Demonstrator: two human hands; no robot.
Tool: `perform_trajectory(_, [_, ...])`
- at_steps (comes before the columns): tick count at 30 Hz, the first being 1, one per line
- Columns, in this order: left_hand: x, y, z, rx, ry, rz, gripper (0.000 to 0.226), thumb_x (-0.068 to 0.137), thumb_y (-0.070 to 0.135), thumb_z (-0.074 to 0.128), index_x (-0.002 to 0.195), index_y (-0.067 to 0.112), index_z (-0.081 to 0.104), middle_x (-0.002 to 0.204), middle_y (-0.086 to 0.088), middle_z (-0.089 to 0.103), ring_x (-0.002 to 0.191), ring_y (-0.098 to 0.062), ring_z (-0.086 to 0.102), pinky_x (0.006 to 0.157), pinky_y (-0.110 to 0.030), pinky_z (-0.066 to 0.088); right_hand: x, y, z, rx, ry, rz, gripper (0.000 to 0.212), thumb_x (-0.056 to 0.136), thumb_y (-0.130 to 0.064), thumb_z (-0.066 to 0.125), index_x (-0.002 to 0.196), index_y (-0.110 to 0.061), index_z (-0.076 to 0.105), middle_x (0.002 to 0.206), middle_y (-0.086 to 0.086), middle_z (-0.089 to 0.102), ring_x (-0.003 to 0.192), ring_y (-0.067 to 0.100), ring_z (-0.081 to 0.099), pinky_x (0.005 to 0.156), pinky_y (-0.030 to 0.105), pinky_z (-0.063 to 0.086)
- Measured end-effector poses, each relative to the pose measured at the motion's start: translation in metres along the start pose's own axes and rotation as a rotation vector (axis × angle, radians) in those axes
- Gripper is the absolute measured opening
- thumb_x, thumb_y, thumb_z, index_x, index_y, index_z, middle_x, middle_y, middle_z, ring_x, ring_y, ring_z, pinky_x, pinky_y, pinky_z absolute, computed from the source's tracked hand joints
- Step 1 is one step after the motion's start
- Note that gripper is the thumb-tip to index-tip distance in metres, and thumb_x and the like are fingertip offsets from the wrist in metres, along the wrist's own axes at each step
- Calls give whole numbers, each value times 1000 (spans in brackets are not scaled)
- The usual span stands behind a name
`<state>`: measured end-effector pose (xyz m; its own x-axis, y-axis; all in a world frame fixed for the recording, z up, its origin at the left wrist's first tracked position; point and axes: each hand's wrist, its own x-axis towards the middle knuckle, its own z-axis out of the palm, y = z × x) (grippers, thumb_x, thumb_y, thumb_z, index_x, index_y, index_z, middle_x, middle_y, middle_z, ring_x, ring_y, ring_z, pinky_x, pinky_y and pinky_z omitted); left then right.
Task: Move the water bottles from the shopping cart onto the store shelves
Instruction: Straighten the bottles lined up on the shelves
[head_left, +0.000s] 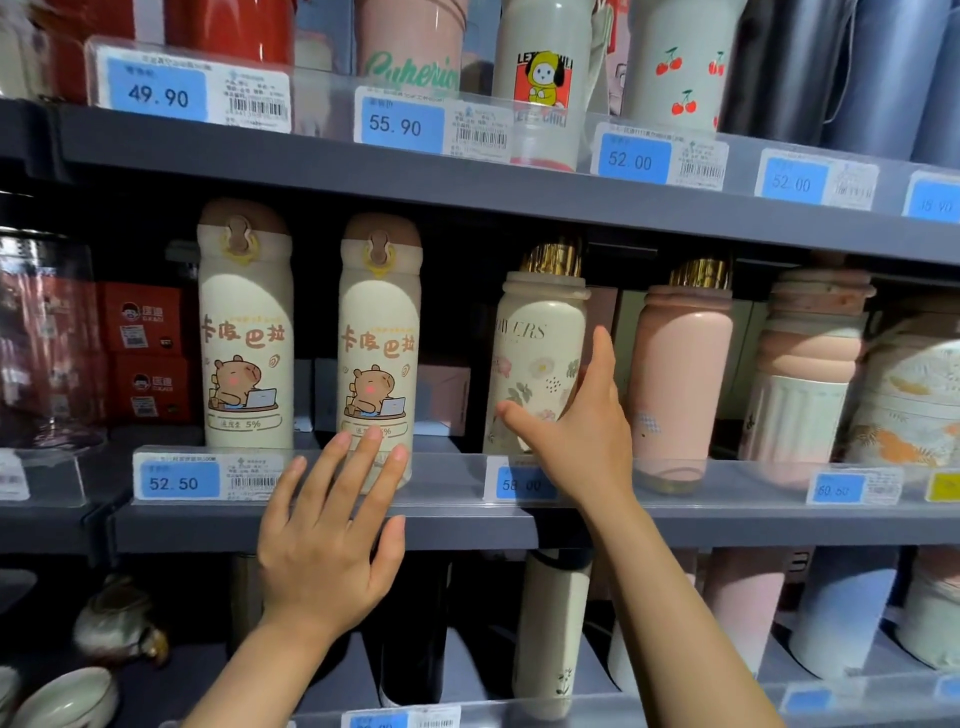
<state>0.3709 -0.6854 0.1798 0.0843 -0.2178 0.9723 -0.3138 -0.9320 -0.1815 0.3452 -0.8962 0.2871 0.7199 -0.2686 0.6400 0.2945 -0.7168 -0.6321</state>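
Cream-coloured capybara bottle (378, 343) upright at the front of the grey middle shelf (467, 525), just right of its twin (245, 327), with the left hand (332, 540) spread flat before its base, fingers straight, fingertips (371, 434) at or touching its lower part, gripping nothing. Right hand (576, 431) open too, reaching past the clear price rail (452, 470), thumb and fingers splayed either side of the floral gold-capped bottle (537, 358), seemingly touching it, not curled round it. Pink bottle (680, 374) just beside, to the right.

The 2 forearms are bare, with no sleeves in view. The left hand (327, 545) and right hand (582, 426) wear no rings or gloves.
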Motion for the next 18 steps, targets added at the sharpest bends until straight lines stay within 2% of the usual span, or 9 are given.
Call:
perform_trajectory(2, [0, 0, 0, -1, 0, -3, 46, 96, 32, 36, 138, 17, 45, 139, -10, 50, 129, -29, 45, 103, -49, 36, 3, 2, -2, 33, -30, -22, 104, 72, -44, 76, 149, -33, 8, 135, 1, 48, 113, 25, 53, 89, 41, 48])
perform_trajectory(4, [0, 1, 0, -3, 4, -4, 46, 96, 32, 36, 138, 17, 45, 139, -9, 50, 129, -29, 45, 102, -49, 36, 6, 3, -4, 78, -70, -43, 92, 69, -44, 77, 141, -34, 21, 125, 0, 55, 106, 23, 58, 85, 44, 52])
perform_trajectory(7, [-1, 0, 0, -11, 0, -3, 45, 97, 32, 35, 138, 17, 45, 140, -9, 49, 129, -28, 44, 104, -48, 34, 10, 4, -11, 160, -158, -52, 81, 72, -35, 79, 135, -35, 29, 117, -9, 59, 99, 14, 60, 81, 35, 52])
perform_trajectory(10, [-1, -2, -2, -10, -15, 7, 46, 97, 33, 36, 139, 16, 44, 141, -9, 48, 130, -29, 44, 106, -47, 32, 14, 4, -18, 240, -251, -44, 81, 73, -31, 81, 135, -35, 30, 114, -17, 58, 97, 0, 58, 79, 24, 50])
perform_trajectory(12, [0, -2, -4, -8, -31, 10, 46, 97, 33, 36, 139, 16, 44, 141, -10, 48, 130, -29, 43, 108, -46, 31, 16, 5, -19, 259, -284, -42, 81, 74, -31, 81, 136, -34, 29, 117, -14, 59, 99, 2, 59, 82, 26, 52])
perform_trajectory(16, [1, 0, -9, -9, -82, -10, 46, 98, 34, 33, 139, 15, 44, 141, -11, 50, 131, -30, 43, 110, -45, 28, 14, 6, -20, 201, -315, -84, 78, 76, -37, 78, 135, -36, 27, 121, -13, 58, 102, 2, 60, 72, 12, 49])
perform_trajectory(18, [1, 0, -13, -23, -132, -26, 48, 100, 36, 29, 140, 14, 43, 142, -11, 49, 133, -30, 40, 113, -44, 24, 5, 12, -21, 136, -264, -137, 92, 76, -45, 76, 146, -33, 18, 136, -7, 50, 119, 10, 52, 90, 22, 48])
